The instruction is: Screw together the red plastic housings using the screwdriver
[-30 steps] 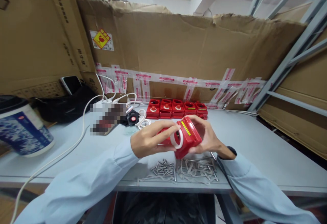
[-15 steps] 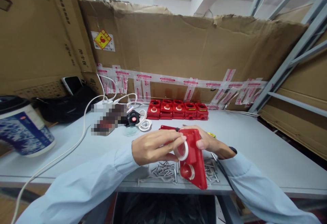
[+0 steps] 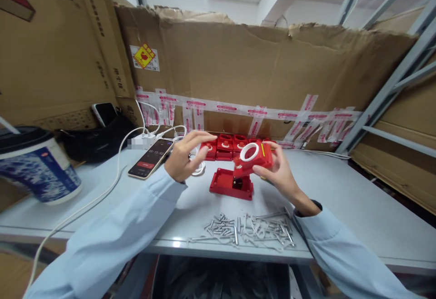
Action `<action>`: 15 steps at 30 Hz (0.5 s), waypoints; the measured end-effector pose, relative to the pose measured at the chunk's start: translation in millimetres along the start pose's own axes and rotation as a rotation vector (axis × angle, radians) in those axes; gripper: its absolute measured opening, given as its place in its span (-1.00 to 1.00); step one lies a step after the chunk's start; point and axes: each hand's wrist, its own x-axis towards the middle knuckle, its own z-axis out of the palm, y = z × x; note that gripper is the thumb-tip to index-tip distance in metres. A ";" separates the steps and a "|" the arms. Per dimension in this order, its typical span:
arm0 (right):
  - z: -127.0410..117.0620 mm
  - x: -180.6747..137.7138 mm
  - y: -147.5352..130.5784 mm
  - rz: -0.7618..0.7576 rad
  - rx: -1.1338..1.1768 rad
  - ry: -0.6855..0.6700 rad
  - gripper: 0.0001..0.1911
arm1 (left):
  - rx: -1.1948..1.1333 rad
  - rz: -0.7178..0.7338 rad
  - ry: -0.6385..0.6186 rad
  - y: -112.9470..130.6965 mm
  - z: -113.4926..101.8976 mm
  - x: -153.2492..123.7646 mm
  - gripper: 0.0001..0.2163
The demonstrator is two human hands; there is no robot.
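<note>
My right hand [image 3: 281, 174] grips a red plastic housing cover [image 3: 261, 161] by its right end, thumb in front and fingers behind. A white ring [image 3: 250, 152] sits around the cover's round opening, and the cover is held tilted above the table. Below it lies a shallow red base box [image 3: 221, 191], open side up, with a small black part at its right end under the cover. To the left, my left hand [image 3: 184, 156] hovers with fingers apart and nothing in them. Its fingertips overlap the back row in view; contact cannot be told.
A row of red housings [image 3: 225, 146] stands along the cardboard wall [image 3: 218, 62]. Loose screws [image 3: 221, 226] lie near the front edge. On the left are a phone [image 3: 150, 159], white cables, a black bag [image 3: 102, 133] and a large cup [image 3: 41, 169].
My left hand has let go of the white ring and moved left and away. My right hand has raised and turned the cover, so the base box and the screws now show.
</note>
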 end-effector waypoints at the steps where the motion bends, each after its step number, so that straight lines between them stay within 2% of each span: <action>1: -1.4 1.5 0.3 -0.052 -0.077 0.066 -0.28 | 0.053 -0.050 -0.042 -10.4 -4.1 0.1 -0.76; 2: -3.0 2.9 0.8 -0.101 -0.163 0.119 -0.23 | 0.105 -0.093 -0.140 -21.3 -7.7 -1.1 -0.77; 4: -6.6 4.9 1.7 -0.180 -0.353 0.171 -0.18 | 0.208 -0.169 -0.431 -42.5 -12.5 -6.7 -0.76; 6: -9.8 5.9 2.4 -0.219 -0.502 0.172 -0.22 | 0.312 -0.252 -0.702 -59.2 -14.5 -14.7 -0.76; 7: -11.1 6.1 2.7 -0.228 -0.551 0.173 -0.25 | 0.348 -0.299 -0.783 -65.1 -14.8 -18.8 -0.75; 9: -13.0 6.4 3.0 -0.241 -0.623 0.196 -0.27 | 0.423 -0.416 -0.874 -71.9 -14.4 -25.7 -0.71; 11: -14.3 6.9 3.2 -0.248 -0.688 0.239 -0.29 | 0.502 -0.520 -0.901 -73.9 -13.1 -30.7 -0.66; 15: -17.0 8.8 4.0 -0.250 -0.777 0.288 -0.33 | 0.625 -0.613 -0.924 -72.0 -7.5 -36.6 -0.62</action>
